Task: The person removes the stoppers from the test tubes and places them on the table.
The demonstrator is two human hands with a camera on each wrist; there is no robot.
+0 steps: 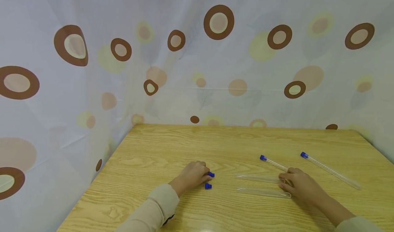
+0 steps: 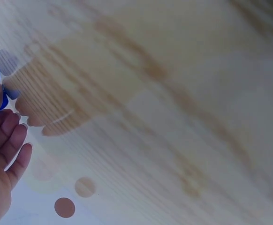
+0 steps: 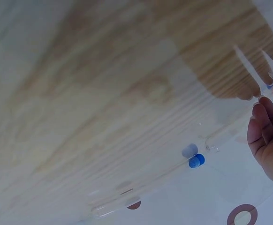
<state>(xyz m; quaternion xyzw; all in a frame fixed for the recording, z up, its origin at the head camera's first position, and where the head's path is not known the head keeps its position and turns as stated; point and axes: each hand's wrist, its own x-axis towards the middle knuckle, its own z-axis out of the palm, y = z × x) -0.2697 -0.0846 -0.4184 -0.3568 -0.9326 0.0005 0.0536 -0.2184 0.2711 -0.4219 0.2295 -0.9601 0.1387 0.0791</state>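
Note:
At the middle of the table my left hand [image 1: 191, 175] holds a blue cap [image 1: 211, 174] at its fingertips; the left wrist view shows this cap [image 2: 5, 101] partly hidden behind the thumb. A second blue cap [image 1: 208, 186] lies just nearer me. To the right, my right hand [image 1: 301, 185] has its thumb and fingers around the rounded end of a clear, uncapped test tube [image 1: 258, 178]. Another uncapped test tube [image 1: 261, 191] lies parallel on the near side, its rounded end close to the right hand.
Beyond the right hand lies a test tube with a blue cap [image 1: 263, 158], its lower end hidden by the hand. Farther right is another blue-capped test tube [image 1: 332, 171], lying slantwise. A patterned curtain [image 1: 234, 64] borders the wooden table [image 1: 172, 143] at the back and sides.

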